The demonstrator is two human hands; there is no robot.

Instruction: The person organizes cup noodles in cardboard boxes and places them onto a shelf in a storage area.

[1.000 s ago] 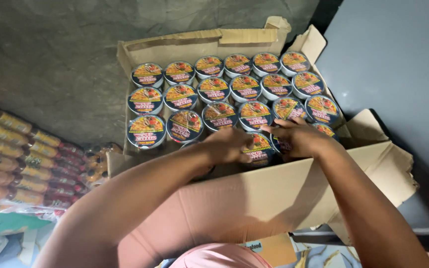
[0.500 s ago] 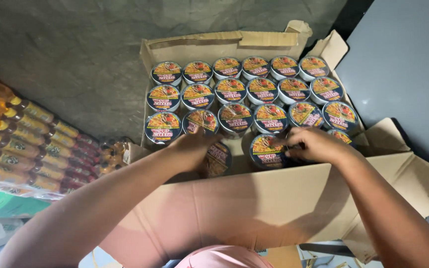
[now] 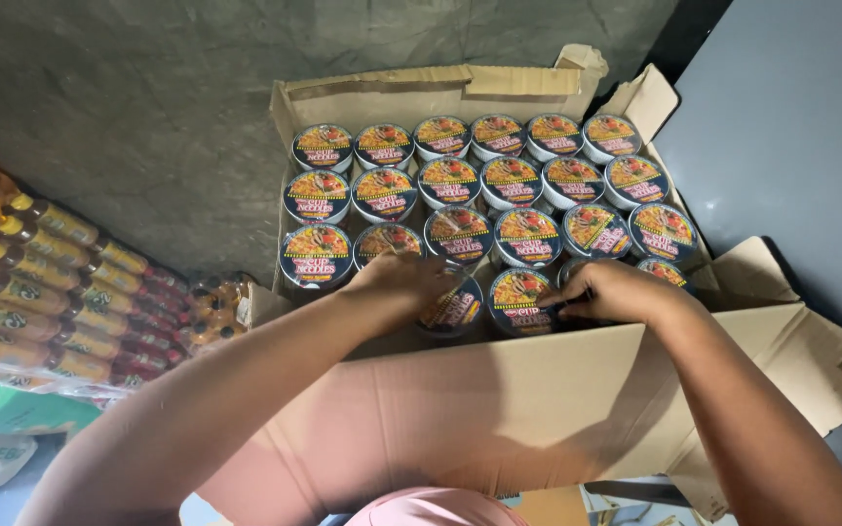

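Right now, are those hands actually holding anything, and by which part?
Left hand grips a tilted noodle cup by its rim. Right hand touches another cup at its lid edge; a grip cannot be told.

Both hands (image 3: 406, 281) (image 3: 616, 292) reach into a cardboard box (image 3: 499, 409), seemingly grasping noodle cups (image 3: 452, 310).

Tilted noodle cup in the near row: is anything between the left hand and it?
Nothing visible. The left hand already rests on the tilted noodle cup, and the right hand touches the next cup. Neighbouring cups pack close around both inside the cardboard box.
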